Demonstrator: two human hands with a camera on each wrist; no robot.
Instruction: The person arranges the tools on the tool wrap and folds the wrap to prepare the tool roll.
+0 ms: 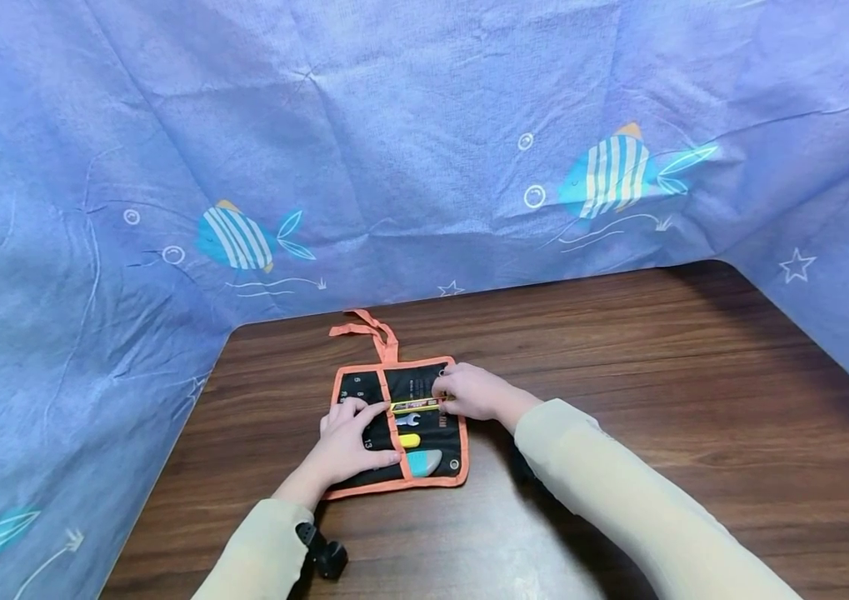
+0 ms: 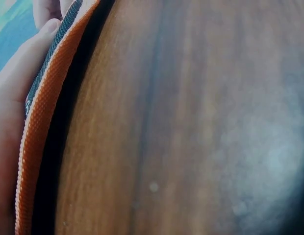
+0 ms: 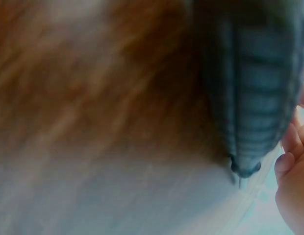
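A black tool pouch [image 1: 424,381] with orange trim lies unrolled on the table. My left hand [image 1: 349,442] rests spread on its left part, with index finger and thumb touching the orange pocket edge. In the left wrist view the thumb [image 2: 24,63] lies along the pouch's orange border [image 2: 49,112]. At the pouch's right side, my right hand [image 1: 472,392] pinches the end of a narrow yellow strip-shaped tool [image 1: 412,406], whose other end meets the pocket. Below it, a wrench [image 1: 411,419], a yellow handle [image 1: 410,440] and a teal-grey tool [image 1: 424,462] stick out of pockets.
Orange ties [image 1: 375,329] extend from the pouch's far edge over the brown wooden table [image 1: 619,358]. A blue fish-print cloth [image 1: 409,150] hangs behind and at both sides. A blurred dark ridged object [image 3: 260,88] fills part of the right wrist view.
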